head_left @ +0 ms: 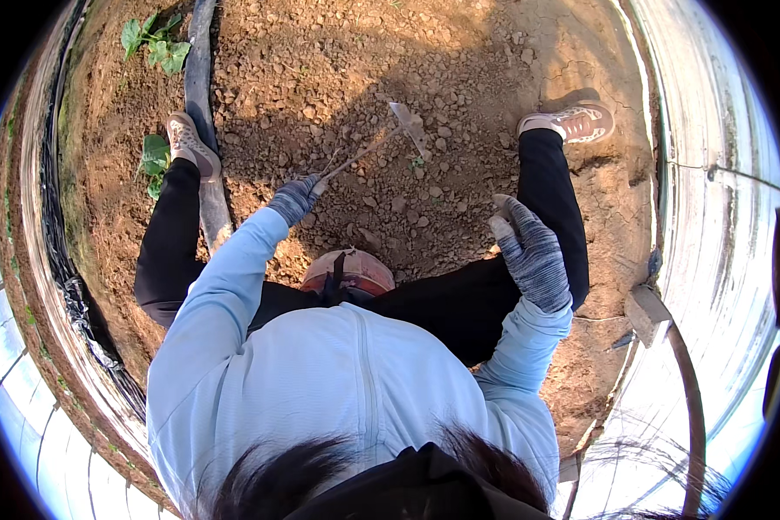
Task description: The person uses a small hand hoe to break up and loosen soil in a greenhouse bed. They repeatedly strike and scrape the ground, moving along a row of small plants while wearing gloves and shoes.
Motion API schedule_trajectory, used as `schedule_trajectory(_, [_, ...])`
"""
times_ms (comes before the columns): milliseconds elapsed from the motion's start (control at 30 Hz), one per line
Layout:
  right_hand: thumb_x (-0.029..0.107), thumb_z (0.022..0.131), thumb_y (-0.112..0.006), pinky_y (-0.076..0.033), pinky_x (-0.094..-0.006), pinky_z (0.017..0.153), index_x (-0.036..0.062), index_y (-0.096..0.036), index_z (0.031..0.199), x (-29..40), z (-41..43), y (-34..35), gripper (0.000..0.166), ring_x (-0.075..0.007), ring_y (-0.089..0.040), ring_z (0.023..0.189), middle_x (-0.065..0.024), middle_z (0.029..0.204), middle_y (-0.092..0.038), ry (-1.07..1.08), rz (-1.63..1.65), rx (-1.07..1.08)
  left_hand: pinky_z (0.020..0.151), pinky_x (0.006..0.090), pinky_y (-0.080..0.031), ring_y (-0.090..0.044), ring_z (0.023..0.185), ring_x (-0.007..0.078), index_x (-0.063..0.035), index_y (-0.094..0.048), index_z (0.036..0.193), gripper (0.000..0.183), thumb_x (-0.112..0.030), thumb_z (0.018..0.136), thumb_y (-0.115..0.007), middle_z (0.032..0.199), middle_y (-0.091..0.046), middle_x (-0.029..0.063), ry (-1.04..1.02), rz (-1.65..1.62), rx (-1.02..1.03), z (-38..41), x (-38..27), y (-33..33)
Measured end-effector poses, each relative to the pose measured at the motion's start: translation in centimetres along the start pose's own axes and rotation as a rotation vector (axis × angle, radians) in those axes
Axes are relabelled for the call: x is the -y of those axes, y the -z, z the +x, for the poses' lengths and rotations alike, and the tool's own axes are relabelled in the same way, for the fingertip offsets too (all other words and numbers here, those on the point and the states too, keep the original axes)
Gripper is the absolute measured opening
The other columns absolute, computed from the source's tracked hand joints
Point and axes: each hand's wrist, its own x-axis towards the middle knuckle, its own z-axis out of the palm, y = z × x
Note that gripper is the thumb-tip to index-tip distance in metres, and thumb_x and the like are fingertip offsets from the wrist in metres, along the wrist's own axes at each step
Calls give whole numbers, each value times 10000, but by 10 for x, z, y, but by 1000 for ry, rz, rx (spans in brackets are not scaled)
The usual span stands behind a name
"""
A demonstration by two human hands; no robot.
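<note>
In a grey striped knit glove, my left hand (292, 200) grips the thin handle (364, 151) of a small hand hoe. The hoe's metal blade (409, 130) is farthest from me, over loose, cloddy soil (351, 224); I cannot tell whether it touches the ground. My right hand (532, 250), gloved alike, is raised beside my right thigh with nothing in it. Its fingers are apart and slightly bent. Between my thighs shows a worn reddish round seat (370, 268) with a dark strap.
A flat grey irrigation hose (199, 84) runs along the left, touching my left shoe (192, 146). Leafy green seedlings (159, 45) grow beside it. At the right, beyond my right shoe (575, 122), stands a pale plastic sheet wall (708, 130) with a block (643, 312) at its base.
</note>
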Motion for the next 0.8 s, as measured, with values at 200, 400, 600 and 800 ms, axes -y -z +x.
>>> schedule_trajectory(200, [160, 845, -646, -476, -263, 634, 22, -584, 1125, -14, 5, -7, 318, -146, -554, 676, -93, 832, -616, 16, -30, -9, 752, 444, -447, -587, 862, 369, -70, -517, 1126, 504, -495, 930, -331, 905, -615, 190, 52, 142, 168, 51, -83, -29])
schedule_trajectory(400, [164, 842, -650, -472, -262, 631, 20, -585, 1123, -10, 6, -6, 322, -146, -560, 690, -92, 844, -623, -5, -38, -11, 828, 414, -443, -580, 945, 369, -53, -530, 1183, 535, -497, 926, -378, 996, -616, 205, 43, -89, 178, 62, -126, -19])
schedule_trajectory(600, [171, 837, -655, -484, -266, 655, 23, -585, 1123, -4, 8, -3, 330, -161, -600, 734, -99, 859, -633, -43, -109, 48, 775, 409, -454, -592, 859, 352, -53, -545, 1133, 471, -454, 936, -395, 915, -632, 172, 50, -200, -8, 62, -111, -25])
schedule_trajectory(800, [194, 832, -651, -504, -312, 696, 35, -580, 1137, -2, 11, -5, 351, -254, -636, 802, -147, 929, -644, -19, -120, 72, 782, 437, -439, -578, 856, 379, -50, -532, 1111, 509, -481, 947, -316, 908, -617, 196, 83, 27, 257, 90, -124, -18])
